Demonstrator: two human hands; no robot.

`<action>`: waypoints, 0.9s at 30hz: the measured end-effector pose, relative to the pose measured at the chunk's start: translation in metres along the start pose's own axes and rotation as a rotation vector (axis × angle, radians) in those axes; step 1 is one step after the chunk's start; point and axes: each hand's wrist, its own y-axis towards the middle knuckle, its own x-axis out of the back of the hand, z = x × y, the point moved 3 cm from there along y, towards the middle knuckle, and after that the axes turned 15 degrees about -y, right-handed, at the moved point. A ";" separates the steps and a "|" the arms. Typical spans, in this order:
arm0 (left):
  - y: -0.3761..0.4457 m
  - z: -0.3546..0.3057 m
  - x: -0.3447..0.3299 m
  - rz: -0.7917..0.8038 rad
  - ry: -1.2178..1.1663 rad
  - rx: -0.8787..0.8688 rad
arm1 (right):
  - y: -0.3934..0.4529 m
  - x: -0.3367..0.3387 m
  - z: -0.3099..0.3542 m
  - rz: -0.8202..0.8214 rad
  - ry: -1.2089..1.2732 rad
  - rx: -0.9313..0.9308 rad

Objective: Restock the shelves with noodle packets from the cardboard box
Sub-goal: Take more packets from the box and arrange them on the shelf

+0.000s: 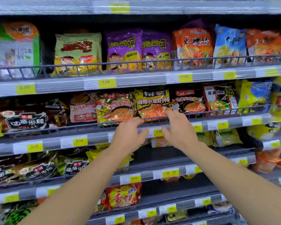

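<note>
both hands raised at middle shelf rail (pixel 201 113); left hand (pixel 128 134) fingers spread, holding nothing, fingertips near rail; right hand (pixel 179 127) fingers loose and apart, empty, just below yellow noodle packet (pixel 152 103); that packet upright in row behind rail, likely just placed; cardboard box out of view; upper rows look well filled; lower shelf (pixel 169 153) shows dark gaps; restocking apparently partway, more packets needed below

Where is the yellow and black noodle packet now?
In the head view, the yellow and black noodle packet stands mid-frame on the second shelf, between a gold packet and a black packet.
</note>
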 end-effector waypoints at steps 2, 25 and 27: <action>-0.023 0.008 0.006 0.012 -0.038 0.027 | -0.026 -0.002 0.018 0.047 -0.015 0.002; -0.392 0.157 -0.079 0.437 -0.096 0.719 | -0.410 -0.148 0.150 0.957 0.058 0.222; -0.419 0.169 -0.088 0.450 -0.117 0.775 | -0.435 -0.161 0.156 1.022 0.077 0.214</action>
